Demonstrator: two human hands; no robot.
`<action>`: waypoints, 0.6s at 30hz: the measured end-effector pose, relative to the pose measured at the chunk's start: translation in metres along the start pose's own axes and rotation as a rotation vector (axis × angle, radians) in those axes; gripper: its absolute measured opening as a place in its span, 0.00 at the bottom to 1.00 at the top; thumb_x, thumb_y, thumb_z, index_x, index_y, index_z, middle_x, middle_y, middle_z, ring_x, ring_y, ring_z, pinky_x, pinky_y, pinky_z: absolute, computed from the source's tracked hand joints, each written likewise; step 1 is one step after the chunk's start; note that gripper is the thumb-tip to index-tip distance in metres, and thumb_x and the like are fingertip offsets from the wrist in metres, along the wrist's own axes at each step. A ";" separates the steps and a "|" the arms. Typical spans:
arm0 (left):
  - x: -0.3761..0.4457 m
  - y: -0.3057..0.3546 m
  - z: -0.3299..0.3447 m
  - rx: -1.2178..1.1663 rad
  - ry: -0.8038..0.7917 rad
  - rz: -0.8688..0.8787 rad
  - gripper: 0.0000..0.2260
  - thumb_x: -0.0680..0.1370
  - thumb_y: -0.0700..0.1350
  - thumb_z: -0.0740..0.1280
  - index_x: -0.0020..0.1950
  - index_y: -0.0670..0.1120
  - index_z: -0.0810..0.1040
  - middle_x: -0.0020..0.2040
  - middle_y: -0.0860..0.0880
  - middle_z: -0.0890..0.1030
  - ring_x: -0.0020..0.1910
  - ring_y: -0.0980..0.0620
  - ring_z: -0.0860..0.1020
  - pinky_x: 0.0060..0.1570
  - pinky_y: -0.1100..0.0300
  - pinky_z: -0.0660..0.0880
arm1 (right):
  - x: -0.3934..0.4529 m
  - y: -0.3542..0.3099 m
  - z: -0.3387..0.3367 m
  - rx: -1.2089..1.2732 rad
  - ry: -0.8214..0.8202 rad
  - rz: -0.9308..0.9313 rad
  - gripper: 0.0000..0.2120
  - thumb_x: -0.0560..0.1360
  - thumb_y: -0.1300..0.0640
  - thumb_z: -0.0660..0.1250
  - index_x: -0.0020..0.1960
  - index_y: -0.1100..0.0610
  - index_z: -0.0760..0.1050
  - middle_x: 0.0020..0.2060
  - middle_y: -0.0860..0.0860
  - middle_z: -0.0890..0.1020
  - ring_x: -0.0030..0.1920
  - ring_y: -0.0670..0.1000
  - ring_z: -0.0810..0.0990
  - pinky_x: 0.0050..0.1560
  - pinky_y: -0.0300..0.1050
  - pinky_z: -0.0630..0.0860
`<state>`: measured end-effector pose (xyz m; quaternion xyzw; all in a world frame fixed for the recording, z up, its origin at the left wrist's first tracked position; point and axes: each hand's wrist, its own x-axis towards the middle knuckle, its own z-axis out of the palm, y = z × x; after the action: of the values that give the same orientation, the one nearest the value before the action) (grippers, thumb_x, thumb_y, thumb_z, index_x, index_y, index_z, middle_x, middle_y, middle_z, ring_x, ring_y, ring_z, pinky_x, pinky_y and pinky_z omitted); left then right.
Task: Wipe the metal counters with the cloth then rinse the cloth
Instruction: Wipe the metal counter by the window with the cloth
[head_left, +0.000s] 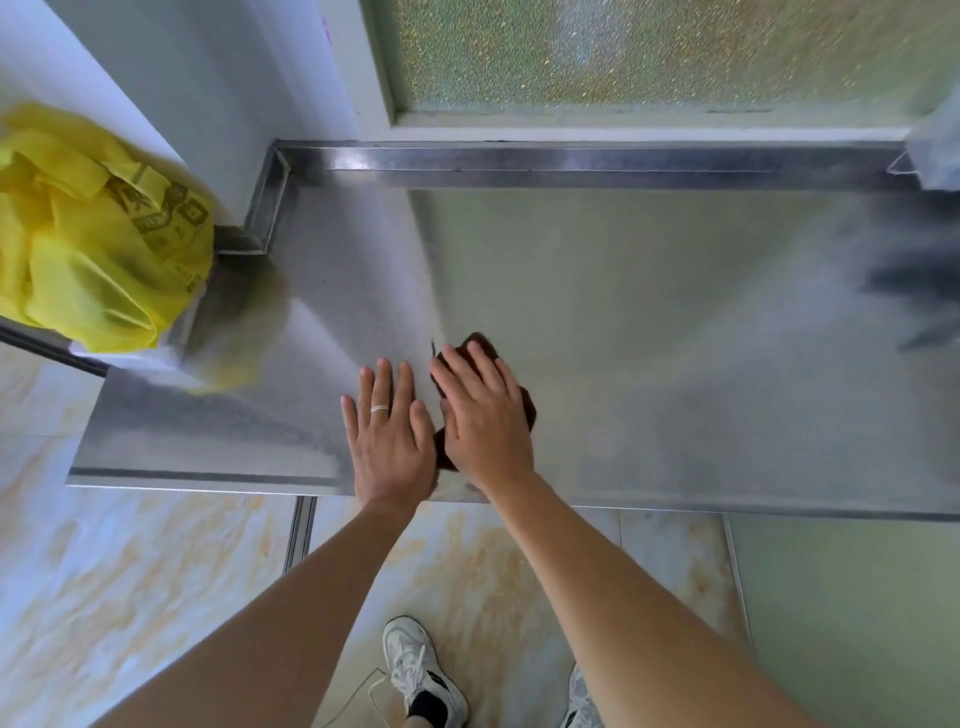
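Note:
A dark brown cloth (527, 406) lies flat on the metal counter (649, 322), near its front edge. My right hand (485, 415) presses flat on top of the cloth with fingers spread, and covers most of it. My left hand (389, 431), with a ring on one finger, rests palm down on the bare metal just left of the cloth, fingers apart, its edge touching the right hand. Both forearms reach in from below.
A yellow plastic bag (98, 228) hangs or sits at the counter's left end. A raised metal rim (571, 161) runs along the back under a frosted window (649, 52). A dark blurred object (919, 291) stands at the far right. Tiled floor and my shoes lie below.

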<state>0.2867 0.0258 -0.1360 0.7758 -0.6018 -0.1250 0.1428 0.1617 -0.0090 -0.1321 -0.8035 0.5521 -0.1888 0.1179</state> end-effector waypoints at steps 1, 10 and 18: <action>-0.001 0.000 -0.002 -0.019 0.001 0.000 0.27 0.84 0.53 0.41 0.83 0.50 0.55 0.84 0.48 0.52 0.82 0.51 0.44 0.80 0.44 0.43 | -0.007 0.004 -0.003 -0.004 -0.016 -0.046 0.20 0.85 0.54 0.56 0.75 0.51 0.72 0.76 0.47 0.73 0.79 0.55 0.64 0.78 0.54 0.60; -0.022 0.087 0.024 0.071 -0.090 0.344 0.26 0.83 0.54 0.47 0.82 0.52 0.58 0.83 0.47 0.54 0.83 0.48 0.46 0.80 0.41 0.44 | -0.095 0.136 -0.080 -0.071 -0.001 0.049 0.21 0.86 0.55 0.55 0.78 0.50 0.67 0.79 0.46 0.67 0.82 0.52 0.59 0.79 0.54 0.59; -0.035 0.189 0.077 0.053 -0.093 0.261 0.27 0.82 0.54 0.47 0.80 0.52 0.62 0.82 0.45 0.59 0.82 0.45 0.51 0.79 0.39 0.46 | -0.146 0.298 -0.157 -0.169 0.107 0.328 0.21 0.85 0.57 0.55 0.78 0.53 0.68 0.78 0.51 0.68 0.81 0.56 0.61 0.78 0.55 0.62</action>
<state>0.0804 0.0094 -0.1359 0.6878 -0.7065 -0.1254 0.1093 -0.2043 0.0221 -0.1342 -0.6985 0.6952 -0.1623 0.0497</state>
